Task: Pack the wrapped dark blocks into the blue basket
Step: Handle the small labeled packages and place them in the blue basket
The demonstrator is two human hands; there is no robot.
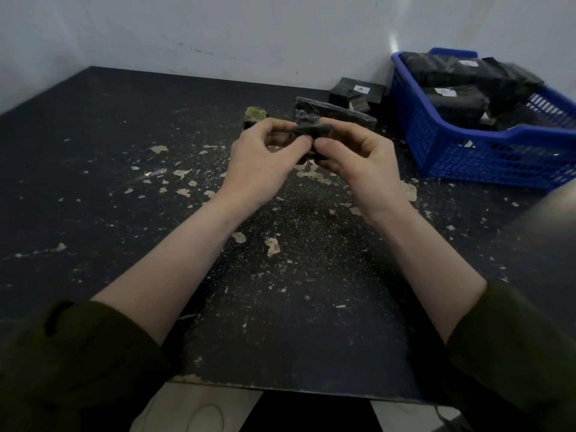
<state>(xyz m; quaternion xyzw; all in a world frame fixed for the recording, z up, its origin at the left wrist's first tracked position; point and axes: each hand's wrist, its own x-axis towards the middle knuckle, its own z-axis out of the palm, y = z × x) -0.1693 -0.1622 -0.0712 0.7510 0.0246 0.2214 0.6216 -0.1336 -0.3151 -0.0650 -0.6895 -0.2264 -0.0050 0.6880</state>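
Observation:
My left hand [265, 157] and my right hand [358, 163] meet above the middle of the dark table, fingertips pinching one small dark block [311, 131] between them. Behind the hands lies a long wrapped dark block [339, 115]. Farther back, near the wall, sits another wrapped block [358, 92] with a white label. The blue basket [486, 160] stands at the right and holds several wrapped dark blocks [452, 104], some labelled.
A small greenish-topped cube [255, 116] rests just left of the hands. Pale flakes and crumbs [271, 246] litter the table [93, 182]. White walls close the back and left. The table's front edge [280, 386] is near my lap.

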